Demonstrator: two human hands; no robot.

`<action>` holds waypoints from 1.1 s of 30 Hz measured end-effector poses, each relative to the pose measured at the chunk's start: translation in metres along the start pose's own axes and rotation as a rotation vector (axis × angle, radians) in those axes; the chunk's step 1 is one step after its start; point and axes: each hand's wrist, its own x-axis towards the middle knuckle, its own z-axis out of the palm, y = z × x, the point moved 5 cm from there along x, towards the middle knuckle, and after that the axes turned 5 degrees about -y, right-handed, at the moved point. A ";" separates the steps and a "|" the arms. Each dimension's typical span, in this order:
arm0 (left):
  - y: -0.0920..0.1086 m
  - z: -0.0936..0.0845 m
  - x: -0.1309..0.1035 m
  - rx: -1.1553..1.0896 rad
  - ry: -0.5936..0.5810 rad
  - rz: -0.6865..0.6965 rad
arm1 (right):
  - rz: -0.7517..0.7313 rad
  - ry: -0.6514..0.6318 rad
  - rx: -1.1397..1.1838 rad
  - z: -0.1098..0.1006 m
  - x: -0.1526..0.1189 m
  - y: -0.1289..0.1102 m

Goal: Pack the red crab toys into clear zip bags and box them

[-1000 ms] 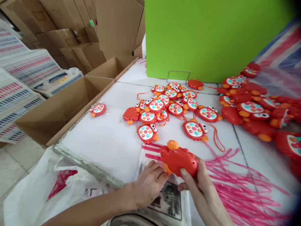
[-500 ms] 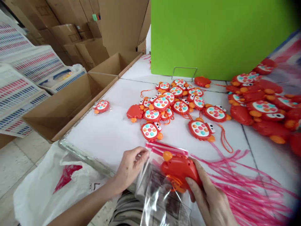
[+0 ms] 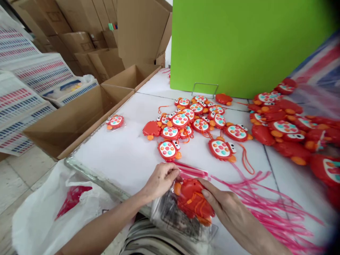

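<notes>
At the near table edge a red crab-shaped toy (image 3: 193, 201) with an orange cord lies back-up inside a clear plastic bag (image 3: 175, 221). My left hand (image 3: 160, 179) pinches the bag's top edge by its pink strip. My right hand (image 3: 225, 206) rests on the toy through the bag and presses it down. A stack of clear bags with pink strips (image 3: 261, 209) spreads to the right of my hands.
Several loose red toys (image 3: 186, 122) lie mid-table, and a bigger heap (image 3: 289, 131) is at the right. One bagged toy (image 3: 114, 122) lies near the left edge. Open cardboard boxes (image 3: 79, 117) stand left of the table, a green board (image 3: 239, 42) behind, a white sack (image 3: 53, 212) below.
The toy went from held above the bags in my right hand to fully inside a clear bag. My left hand lifted the bag open, then moved to its top edge.
</notes>
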 end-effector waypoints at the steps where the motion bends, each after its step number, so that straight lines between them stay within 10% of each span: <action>1: 0.003 0.003 0.001 -0.036 -0.021 -0.004 | -0.038 -0.045 -0.035 0.000 0.003 -0.003; 5: 0.012 0.008 0.004 -0.090 -0.023 -0.011 | -0.234 -0.126 -0.285 0.006 0.011 -0.024; 14: -0.015 0.011 -0.010 -0.323 -0.088 -0.127 | -0.022 0.170 -0.171 0.007 0.014 -0.025; 33: 0.005 0.016 -0.017 0.265 -0.056 0.054 | 0.048 0.367 -0.133 -0.009 0.035 -0.018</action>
